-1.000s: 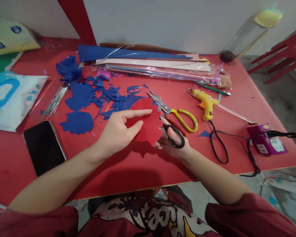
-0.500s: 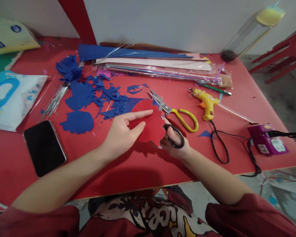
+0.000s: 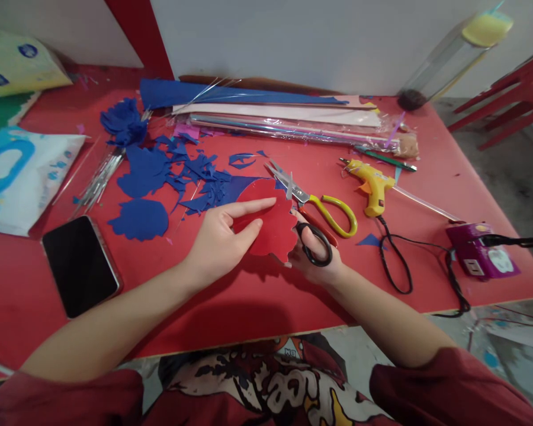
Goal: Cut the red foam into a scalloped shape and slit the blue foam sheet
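Observation:
My left hand (image 3: 220, 242) holds a glossy red sheet piece (image 3: 273, 228) with a scalloped right edge. Its thumb and index finger lie on top, while the other fingers are hidden beneath. Black-handled scissors (image 3: 318, 251) are in my right hand (image 3: 317, 263), with my thumb through the loop. A bit of blade shows at the upper right edge of the red piece; the rest is hidden behind it. Just beyond lies a second pair of scissors (image 3: 333, 216) with yellow and red handles. Blue cut pieces (image 3: 142, 219) and scraps (image 3: 199, 168) lie left of the red piece.
A phone (image 3: 80, 266) and a wipes packet (image 3: 31, 177) lie at left. A blue flower (image 3: 124, 122) rests near silver wires (image 3: 102, 177). Rolled sheets (image 3: 249, 94) line the back. At right are a yellow glue gun (image 3: 371, 183), its cord, and a purple power box (image 3: 482, 251).

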`<state>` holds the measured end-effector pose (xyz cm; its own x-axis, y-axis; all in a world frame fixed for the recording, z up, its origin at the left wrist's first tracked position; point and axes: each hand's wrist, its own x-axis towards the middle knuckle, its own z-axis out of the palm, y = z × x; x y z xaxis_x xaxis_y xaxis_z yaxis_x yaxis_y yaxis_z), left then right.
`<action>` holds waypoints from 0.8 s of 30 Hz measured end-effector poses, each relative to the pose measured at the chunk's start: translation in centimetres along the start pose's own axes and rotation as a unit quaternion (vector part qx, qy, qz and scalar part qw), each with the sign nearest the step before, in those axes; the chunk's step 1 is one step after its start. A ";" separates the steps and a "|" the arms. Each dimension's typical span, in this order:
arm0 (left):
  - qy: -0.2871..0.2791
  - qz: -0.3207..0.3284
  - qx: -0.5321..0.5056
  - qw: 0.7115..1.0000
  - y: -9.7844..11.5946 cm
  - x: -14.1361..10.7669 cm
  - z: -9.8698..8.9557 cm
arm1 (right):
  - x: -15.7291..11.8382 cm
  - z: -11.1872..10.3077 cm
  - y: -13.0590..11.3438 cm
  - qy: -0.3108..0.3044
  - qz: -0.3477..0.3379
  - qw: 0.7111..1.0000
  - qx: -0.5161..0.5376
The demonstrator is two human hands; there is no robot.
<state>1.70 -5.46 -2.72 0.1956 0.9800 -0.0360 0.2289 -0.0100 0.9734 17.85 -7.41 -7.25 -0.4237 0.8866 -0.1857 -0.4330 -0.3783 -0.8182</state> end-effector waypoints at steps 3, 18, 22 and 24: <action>0.000 0.003 0.003 1.000 0.0 0.0 0.0 | 0.0 0.0 0.0 0.005 0.000 1.000 -0.002; 0.004 -0.004 -0.024 1.000 -0.6 -0.1 0.4 | 0.1 0.0 0.1 -0.003 -0.022 1.000 -0.011; 0.004 -0.002 -0.025 1.000 -0.8 0.0 0.3 | 0.1 0.2 -0.1 -0.021 -0.032 0.999 -0.014; 0.006 0.003 -0.018 1.000 -0.7 0.0 0.2 | 0.1 0.3 -0.2 -0.022 -0.042 0.999 -0.017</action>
<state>1.77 -5.48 -3.49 0.1851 0.9823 -0.0278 0.1938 -0.0087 0.9810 17.66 -7.34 -6.96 -0.4213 0.9022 -0.0927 -0.4410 -0.2931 -0.8483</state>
